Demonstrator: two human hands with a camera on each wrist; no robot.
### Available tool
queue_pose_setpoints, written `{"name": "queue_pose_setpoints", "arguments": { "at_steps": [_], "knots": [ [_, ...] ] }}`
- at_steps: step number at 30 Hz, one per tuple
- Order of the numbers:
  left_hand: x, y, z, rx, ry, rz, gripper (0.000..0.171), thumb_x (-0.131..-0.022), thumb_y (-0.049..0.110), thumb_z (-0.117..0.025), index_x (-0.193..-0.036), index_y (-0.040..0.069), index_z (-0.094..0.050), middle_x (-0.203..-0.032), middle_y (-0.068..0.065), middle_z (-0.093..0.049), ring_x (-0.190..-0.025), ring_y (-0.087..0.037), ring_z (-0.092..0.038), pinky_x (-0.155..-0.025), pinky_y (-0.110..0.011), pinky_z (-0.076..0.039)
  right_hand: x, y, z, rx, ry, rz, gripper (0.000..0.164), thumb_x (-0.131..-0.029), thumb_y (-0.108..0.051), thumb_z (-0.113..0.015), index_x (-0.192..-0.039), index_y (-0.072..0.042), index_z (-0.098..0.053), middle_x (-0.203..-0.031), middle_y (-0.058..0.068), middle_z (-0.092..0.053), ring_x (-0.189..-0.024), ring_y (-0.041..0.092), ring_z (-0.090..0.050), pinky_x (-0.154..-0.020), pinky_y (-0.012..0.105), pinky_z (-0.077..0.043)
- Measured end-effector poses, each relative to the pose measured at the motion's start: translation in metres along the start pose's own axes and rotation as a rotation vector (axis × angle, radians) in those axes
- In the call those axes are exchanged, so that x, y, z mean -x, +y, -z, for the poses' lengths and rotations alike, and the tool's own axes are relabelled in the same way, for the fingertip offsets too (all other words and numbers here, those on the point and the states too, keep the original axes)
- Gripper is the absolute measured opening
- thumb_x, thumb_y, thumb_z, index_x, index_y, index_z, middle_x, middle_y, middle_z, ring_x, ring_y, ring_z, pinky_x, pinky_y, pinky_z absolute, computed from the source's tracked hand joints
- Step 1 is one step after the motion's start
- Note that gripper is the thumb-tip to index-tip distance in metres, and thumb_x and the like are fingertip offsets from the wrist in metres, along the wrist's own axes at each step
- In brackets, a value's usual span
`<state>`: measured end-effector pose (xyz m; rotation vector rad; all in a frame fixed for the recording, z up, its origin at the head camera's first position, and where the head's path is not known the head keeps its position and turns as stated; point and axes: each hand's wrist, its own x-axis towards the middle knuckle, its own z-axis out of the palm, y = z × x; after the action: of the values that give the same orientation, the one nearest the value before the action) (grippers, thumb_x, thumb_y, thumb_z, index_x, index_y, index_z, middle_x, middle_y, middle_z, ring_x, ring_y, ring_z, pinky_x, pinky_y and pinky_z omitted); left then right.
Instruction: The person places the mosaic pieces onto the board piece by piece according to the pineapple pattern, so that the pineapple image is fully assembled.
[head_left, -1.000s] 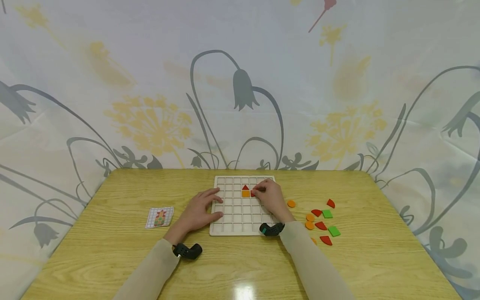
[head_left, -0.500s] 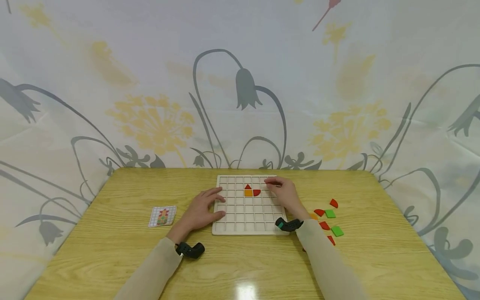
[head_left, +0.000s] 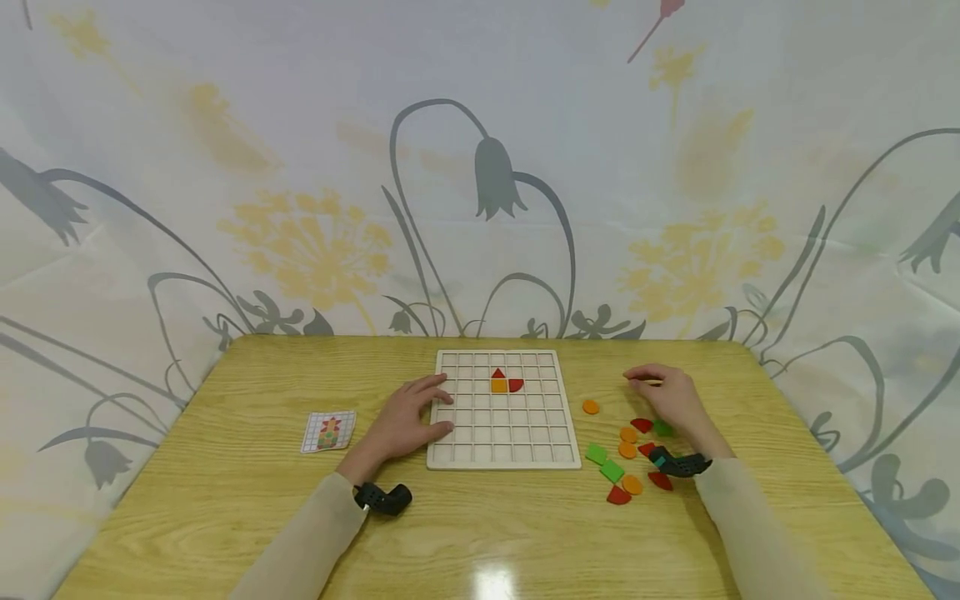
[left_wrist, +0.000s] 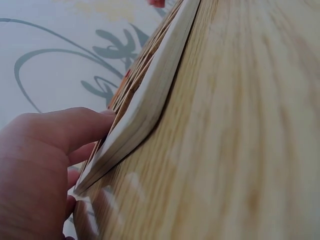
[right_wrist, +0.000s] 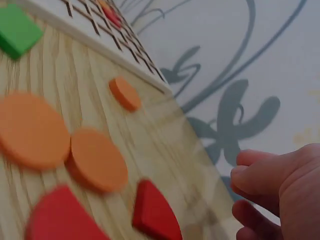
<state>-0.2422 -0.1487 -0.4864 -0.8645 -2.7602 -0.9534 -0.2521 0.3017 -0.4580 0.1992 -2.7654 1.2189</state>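
Note:
A white grid board (head_left: 504, 454) lies on the table. On it sit a red triangle (head_left: 498, 374), an orange square (head_left: 498, 386) just below that, and a red quarter-circle (head_left: 516, 385) beside the square. My left hand (head_left: 405, 421) rests on the board's left side; in the left wrist view its thumb (left_wrist: 90, 125) touches the rim. To the right of the board my right hand (head_left: 670, 404) hovers above loose pieces, fingers loosely bent. No piece shows between them. Below it lie a red quarter-circle (head_left: 642, 425) and a green square (head_left: 663, 427), partly covered.
Orange discs (head_left: 591, 407), green squares (head_left: 612, 472) and more red quarter-circles (head_left: 618, 496) lie scattered right of the board. A small card (head_left: 329, 432) with a printed grid pattern lies at the left. A patterned curtain (head_left: 480, 250) hangs behind the wooden table (head_left: 420, 550).
The right hand has left the red quarter-circle on the board and moved right, over the loose pieces. Pieces its arm covered now show. The left hand has stayed on the board.

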Motion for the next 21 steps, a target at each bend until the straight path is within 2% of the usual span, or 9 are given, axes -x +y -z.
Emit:
{"name": "queue_pose_setpoints", "arguments": {
  "at_steps": [4,6,9,11,17,21],
  "knots": [
    [0.000,0.000,0.000,0.012,0.002,-0.003,0.032,-0.089,0.032,-0.073,-0.115,0.014,-0.067,-0.153,-0.010,-0.043,-0.140,-0.038,-0.036,-0.111,-0.061,-0.028,0.015,0.021,0.025,0.043,-0.001,-0.064,0.033,-0.103,-0.025,-0.058,-0.122,0.001,-0.068,-0.120,0.022,-0.065,-0.097,0.030,-0.059,-0.074,0.029,-0.046],
    [-0.001,-0.001,0.000,0.016,0.004,-0.003,0.032,-0.089,0.032,-0.073,-0.115,0.014,-0.067,-0.153,-0.010,-0.044,-0.140,-0.038,-0.036,-0.111,-0.061,-0.028,0.020,0.031,0.034,0.042,-0.006,-0.085,0.037,-0.103,-0.028,-0.057,-0.123,0.001,-0.067,-0.123,0.023,-0.065,-0.106,0.031,-0.057,-0.079,0.027,-0.045],
    [-0.001,-0.001,0.001,0.022,0.003,0.001,0.032,-0.089,0.031,-0.074,-0.115,0.014,-0.067,-0.153,-0.009,-0.044,-0.140,-0.038,-0.036,-0.111,-0.061,-0.028,0.025,0.044,0.041,-0.003,-0.036,-0.107,0.044,-0.103,-0.034,-0.057,-0.127,0.001,-0.065,-0.127,0.023,-0.063,-0.115,0.033,-0.055,-0.085,0.024,-0.044],
    [-0.001,-0.002,0.001,0.023,0.003,0.002,0.032,-0.089,0.031,-0.074,-0.115,0.015,-0.068,-0.153,-0.009,-0.044,-0.140,-0.038,-0.037,-0.111,-0.061,-0.028,0.027,0.050,0.044,-0.046,-0.064,-0.116,0.047,-0.102,-0.037,-0.057,-0.129,0.001,-0.063,-0.130,0.022,-0.061,-0.118,0.029,-0.053,-0.087,0.022,-0.043],
    [-0.001,-0.003,-0.001,0.039,0.000,0.004,0.031,-0.089,0.032,-0.073,-0.115,0.015,-0.067,-0.154,-0.009,-0.043,-0.141,-0.038,-0.035,-0.111,-0.062,-0.027,0.030,0.051,0.052,-0.130,-0.158,-0.133,0.050,-0.097,-0.034,-0.065,-0.134,-0.001,-0.060,-0.132,0.020,-0.060,-0.107,0.001,-0.052,-0.087,0.017,-0.042],
    [-0.001,-0.004,-0.002,0.039,0.000,0.008,0.031,-0.089,0.032,-0.073,-0.114,0.015,-0.067,-0.154,-0.009,-0.043,-0.141,-0.038,-0.035,-0.111,-0.062,-0.027,0.030,0.048,0.051,-0.119,-0.183,-0.115,0.047,-0.095,-0.029,-0.070,-0.131,0.000,-0.062,-0.129,0.019,-0.062,-0.103,0.003,-0.055,-0.085,0.017,-0.044]
  ]
}}
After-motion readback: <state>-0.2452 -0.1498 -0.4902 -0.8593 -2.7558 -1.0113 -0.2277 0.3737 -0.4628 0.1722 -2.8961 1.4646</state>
